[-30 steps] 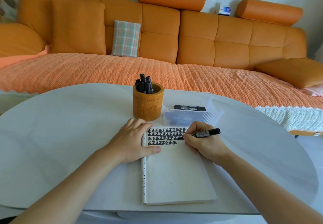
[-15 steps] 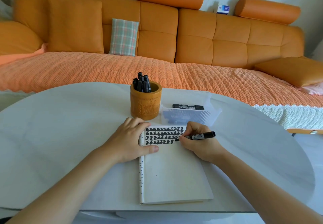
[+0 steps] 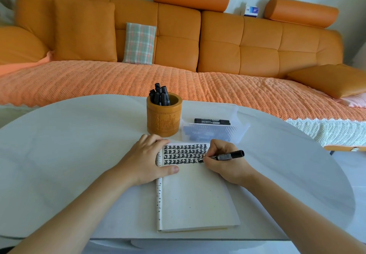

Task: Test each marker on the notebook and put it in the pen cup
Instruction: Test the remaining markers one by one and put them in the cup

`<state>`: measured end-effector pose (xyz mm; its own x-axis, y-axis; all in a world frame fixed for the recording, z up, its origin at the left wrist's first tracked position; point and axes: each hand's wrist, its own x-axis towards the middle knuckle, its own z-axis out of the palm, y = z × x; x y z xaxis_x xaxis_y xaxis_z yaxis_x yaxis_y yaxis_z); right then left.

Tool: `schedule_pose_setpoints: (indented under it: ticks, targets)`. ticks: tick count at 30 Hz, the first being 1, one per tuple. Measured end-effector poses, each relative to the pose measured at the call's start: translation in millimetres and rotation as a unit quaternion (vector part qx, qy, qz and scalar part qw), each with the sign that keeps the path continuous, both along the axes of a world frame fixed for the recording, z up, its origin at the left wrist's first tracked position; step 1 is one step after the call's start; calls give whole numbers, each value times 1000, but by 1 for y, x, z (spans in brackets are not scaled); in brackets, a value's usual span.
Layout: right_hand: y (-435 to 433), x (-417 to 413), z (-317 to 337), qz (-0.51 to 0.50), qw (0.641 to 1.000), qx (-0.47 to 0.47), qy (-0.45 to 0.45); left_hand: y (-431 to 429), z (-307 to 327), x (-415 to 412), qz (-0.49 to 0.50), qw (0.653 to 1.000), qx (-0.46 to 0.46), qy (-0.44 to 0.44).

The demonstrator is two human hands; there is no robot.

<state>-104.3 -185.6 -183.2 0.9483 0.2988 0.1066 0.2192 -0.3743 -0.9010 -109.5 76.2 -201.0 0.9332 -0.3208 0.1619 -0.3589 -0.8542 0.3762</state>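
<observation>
Marker [image 3: 227, 156] tip has dropped to the right end of the bottom row of test marks on the notebook [image 3: 198, 198], pinched in a writing grip by the right hand [image 3: 225, 166]. Left hand [image 3: 144, 160] unchanged: fingers flat on the top-left corner, thumb across the page. Judgement: the test stroke is under way, and transfer to the pen cup [image 3: 164, 119] just behind the notebook is still pending.
</observation>
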Motion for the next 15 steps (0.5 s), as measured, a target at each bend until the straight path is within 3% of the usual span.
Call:
schedule_pose_setpoints:
  ticks: [15]
  targets:
    - [1, 1, -1, 10, 1000, 9, -1, -1, 1, 0, 1, 1000, 0, 3]
